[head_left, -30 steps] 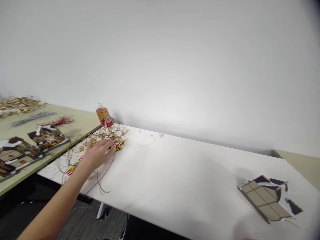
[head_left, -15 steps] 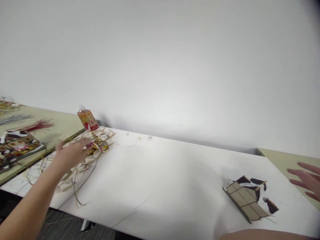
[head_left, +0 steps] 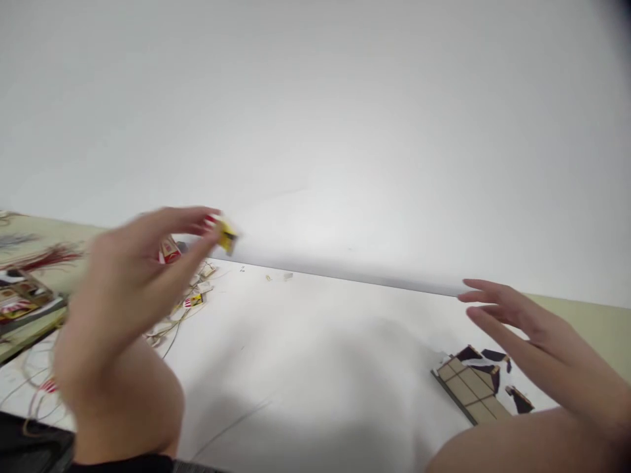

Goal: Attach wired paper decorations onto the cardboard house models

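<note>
My left hand [head_left: 142,269] is raised over the left side of the white table, pinching a small yellow piece with red-and-white stripes [head_left: 225,236] between thumb and fingertips. Below and behind it, partly hidden, lies a heap of thin wires and small parts, with a similar striped yellow piece [head_left: 196,299] at its edge. My right hand [head_left: 522,322] hovers empty at the right, fingers apart. Under it, partly covered by the hand and forearm, sits a tan model house panel [head_left: 468,387] with dark, white-edged roof parts.
Behind my left hand stands a bottle with a red label [head_left: 169,251], mostly hidden. On the greenish surface at the far left lie a red wire bundle [head_left: 52,256] and another model house [head_left: 22,299]. Tiny bits [head_left: 288,276] lie near the table's back edge, by the wall.
My left hand has lifted the striped yellow piece from the wire heap and moved up and right with it. My right hand has come in leftward over the model panel.
</note>
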Demonstrator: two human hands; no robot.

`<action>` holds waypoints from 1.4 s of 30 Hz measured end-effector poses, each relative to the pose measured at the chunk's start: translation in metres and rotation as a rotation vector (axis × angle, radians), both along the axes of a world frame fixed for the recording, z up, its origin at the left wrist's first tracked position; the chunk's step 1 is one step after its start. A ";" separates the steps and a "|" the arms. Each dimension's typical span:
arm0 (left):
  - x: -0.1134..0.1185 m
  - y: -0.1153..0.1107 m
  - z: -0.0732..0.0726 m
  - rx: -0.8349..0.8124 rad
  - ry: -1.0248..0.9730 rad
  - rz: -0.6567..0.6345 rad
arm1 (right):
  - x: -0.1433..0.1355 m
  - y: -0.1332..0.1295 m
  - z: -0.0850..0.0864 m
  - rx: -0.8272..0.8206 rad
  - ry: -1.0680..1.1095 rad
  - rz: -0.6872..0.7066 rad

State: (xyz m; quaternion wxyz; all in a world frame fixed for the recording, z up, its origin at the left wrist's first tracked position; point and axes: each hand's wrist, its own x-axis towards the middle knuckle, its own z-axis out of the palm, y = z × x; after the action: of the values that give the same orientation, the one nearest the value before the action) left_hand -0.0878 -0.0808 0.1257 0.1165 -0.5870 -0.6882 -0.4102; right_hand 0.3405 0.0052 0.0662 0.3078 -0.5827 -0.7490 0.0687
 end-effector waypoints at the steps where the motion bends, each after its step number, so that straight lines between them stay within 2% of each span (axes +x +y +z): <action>1: 0.016 0.013 0.000 0.053 0.061 -0.101 | -0.008 -0.004 0.004 -0.043 0.026 0.039; 2: 0.029 0.024 -0.002 0.036 0.085 -0.254 | -0.015 -0.008 0.007 -0.080 0.053 0.083; 4: 0.048 0.042 -0.009 -0.086 0.098 -0.443 | -0.026 -0.017 0.015 -0.098 0.098 0.160; 7: 0.060 0.055 -0.020 -0.289 0.057 -0.574 | -0.038 -0.029 0.025 -0.065 0.110 0.267; 10: 0.058 0.061 -0.027 -0.398 0.002 -0.585 | -0.048 -0.031 0.031 -0.008 0.102 0.341; 15: 0.046 0.070 -0.031 -0.341 -0.020 -0.564 | -0.072 -0.014 0.029 0.073 0.102 0.372; 20: 0.045 0.069 -0.032 -0.337 0.014 -0.703 | -0.106 0.005 0.018 0.066 0.085 0.411; 26: 0.057 0.068 -0.030 -0.266 0.074 -0.859 | -0.136 0.009 0.005 0.039 0.067 0.474; 36: 0.059 0.069 -0.028 -0.310 0.069 -1.005 | -0.153 0.013 0.001 0.103 0.100 0.479; 42: 0.061 0.069 -0.024 -0.267 0.074 -1.014 | -0.156 0.013 0.000 0.161 0.134 0.516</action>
State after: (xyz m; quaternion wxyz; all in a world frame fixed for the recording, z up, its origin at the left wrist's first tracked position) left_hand -0.0272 -0.0121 0.1013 -0.1482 -0.8702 -0.3592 -0.3030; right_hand 0.1849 0.0178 0.0663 0.3744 -0.3402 -0.8537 0.1233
